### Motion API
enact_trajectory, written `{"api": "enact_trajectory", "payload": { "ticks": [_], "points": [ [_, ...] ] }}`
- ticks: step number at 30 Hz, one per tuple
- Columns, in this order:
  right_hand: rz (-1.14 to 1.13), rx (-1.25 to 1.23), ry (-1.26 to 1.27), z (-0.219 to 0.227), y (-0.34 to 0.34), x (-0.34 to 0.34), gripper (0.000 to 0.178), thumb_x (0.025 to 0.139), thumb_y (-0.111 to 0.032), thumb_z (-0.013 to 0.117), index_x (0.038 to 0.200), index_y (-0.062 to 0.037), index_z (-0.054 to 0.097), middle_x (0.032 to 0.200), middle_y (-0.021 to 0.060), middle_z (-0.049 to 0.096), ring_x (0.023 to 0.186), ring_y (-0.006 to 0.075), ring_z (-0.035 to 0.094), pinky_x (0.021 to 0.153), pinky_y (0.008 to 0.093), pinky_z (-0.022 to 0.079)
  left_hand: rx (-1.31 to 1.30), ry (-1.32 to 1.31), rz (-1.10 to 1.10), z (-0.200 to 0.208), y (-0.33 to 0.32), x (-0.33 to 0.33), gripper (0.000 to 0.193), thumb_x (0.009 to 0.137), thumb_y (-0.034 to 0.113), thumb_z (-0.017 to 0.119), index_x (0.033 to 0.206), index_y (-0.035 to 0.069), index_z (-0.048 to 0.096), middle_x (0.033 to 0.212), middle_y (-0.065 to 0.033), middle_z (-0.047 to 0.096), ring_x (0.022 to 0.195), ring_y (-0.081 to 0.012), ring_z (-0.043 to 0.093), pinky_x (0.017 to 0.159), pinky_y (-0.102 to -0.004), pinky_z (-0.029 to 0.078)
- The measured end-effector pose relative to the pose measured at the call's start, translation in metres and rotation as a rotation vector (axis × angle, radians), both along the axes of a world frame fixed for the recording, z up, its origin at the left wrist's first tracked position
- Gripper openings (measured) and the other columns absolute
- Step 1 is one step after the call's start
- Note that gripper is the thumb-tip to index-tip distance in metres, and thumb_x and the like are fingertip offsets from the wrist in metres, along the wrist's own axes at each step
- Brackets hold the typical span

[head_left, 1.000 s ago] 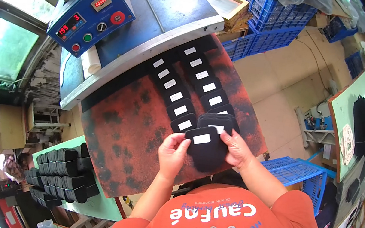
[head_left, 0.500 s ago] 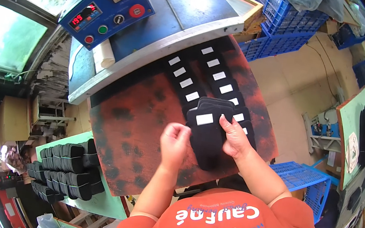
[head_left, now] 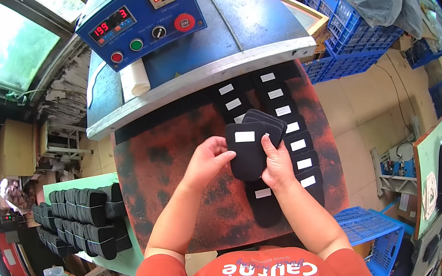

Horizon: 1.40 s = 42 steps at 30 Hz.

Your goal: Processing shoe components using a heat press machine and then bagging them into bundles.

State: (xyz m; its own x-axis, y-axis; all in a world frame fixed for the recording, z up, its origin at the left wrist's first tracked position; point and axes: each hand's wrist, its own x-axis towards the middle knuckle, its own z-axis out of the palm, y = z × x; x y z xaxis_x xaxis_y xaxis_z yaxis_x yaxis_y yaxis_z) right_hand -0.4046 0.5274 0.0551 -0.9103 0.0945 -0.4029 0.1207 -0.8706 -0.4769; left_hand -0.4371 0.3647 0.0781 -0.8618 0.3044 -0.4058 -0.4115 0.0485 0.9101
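Note:
My right hand (head_left: 280, 166) is closed round the right side of a small stack of flat, round-ended black fabric pieces (head_left: 248, 157), its thumb on top. The front piece bears a white label (head_left: 244, 137); other pieces fan out behind it. My left hand (head_left: 209, 162) pinches the left edge of this front piece, thumb on its face. Below the stack, two columns of similar labelled black pieces (head_left: 267, 209) lie overlapping on a reddish, black-stained board (head_left: 169, 187). The held stack hides part of the left column.
Beyond the board stands a heat press with a blue control box (head_left: 142, 14) and a pale front edge (head_left: 200, 84). Bundled black pieces (head_left: 81, 209) sit on a green table at left. Blue crates (head_left: 355, 27) stand far right; another blue crate (head_left: 372, 227) is near right.
My left hand has gone from a closed fist beside the stack to gripping the front piece's edge. A labelled piece now shows on the board below the stack. The view has shifted slightly.

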Motion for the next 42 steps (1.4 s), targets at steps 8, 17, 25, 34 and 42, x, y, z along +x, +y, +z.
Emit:
{"api": "enact_trajectory", "payload": {
  "ticks": [8, 17, 25, 34, 42],
  "points": [
    [0.189, -0.361, 0.196, 0.000, 0.007, -0.007, 0.046, 0.092, -0.035, 0.044, 0.127, -0.0055, 0.040, 0.121, 0.0102, 0.051, 0.110, 0.0250, 0.051, 0.096, 0.0406, 0.040, -0.233, 0.159, 0.532, -0.045, -0.075, -0.083, 0.018, 0.081, 0.007, 0.060, 0.095, -0.004, 0.058, 0.061, 0.0013, 0.049, 0.046, -0.0050, 0.040, 0.040, -0.0209, 0.029],
    [0.206, -0.119, -0.010, -0.015, -0.015, -0.011, 0.036, 0.086, -0.016, 0.058, 0.120, -0.0083, 0.047, 0.112, 0.0061, 0.055, 0.104, 0.0208, 0.054, 0.090, 0.0382, 0.046, -0.139, 0.241, 0.144, -0.019, -0.031, -0.027, 0.030, 0.076, 0.007, 0.066, 0.102, -0.005, 0.057, 0.084, -0.0052, 0.060, 0.074, -0.0109, 0.056, 0.066, -0.0249, 0.046],
    [0.269, -0.241, 0.086, -0.010, -0.015, -0.019, 0.047, 0.094, -0.040, 0.037, 0.125, -0.0059, 0.043, 0.122, 0.0096, 0.051, 0.111, 0.0236, 0.050, 0.095, 0.0399, 0.041, -0.326, 0.296, 0.367, -0.038, -0.095, -0.071, 0.033, 0.080, 0.004, 0.059, 0.110, -0.007, 0.054, 0.092, -0.0092, 0.062, 0.079, -0.0130, 0.056, 0.071, -0.0244, 0.045],
    [0.288, -0.092, -0.017, -0.013, -0.033, -0.014, 0.035, 0.088, -0.025, 0.056, 0.117, -0.0075, 0.049, 0.110, 0.0044, 0.057, 0.101, 0.0176, 0.055, 0.089, 0.0329, 0.044, -0.143, 0.246, 0.225, -0.023, -0.045, -0.002, 0.031, 0.077, 0.001, 0.063, 0.107, 0.000, 0.057, 0.083, -0.0015, 0.058, 0.069, -0.0063, 0.053, 0.059, -0.0198, 0.043],
    [0.351, -0.144, 0.022, -0.009, -0.022, -0.014, 0.045, 0.094, -0.038, 0.036, 0.122, -0.0039, 0.045, 0.118, 0.0088, 0.053, 0.109, 0.0226, 0.052, 0.094, 0.0381, 0.042, -0.876, 0.693, 0.400, -0.056, -0.096, -0.020, 0.038, 0.079, 0.009, 0.063, 0.113, -0.005, 0.054, 0.093, -0.0117, 0.057, 0.079, -0.0183, 0.055, 0.068, -0.0277, 0.045]
  ]
}}
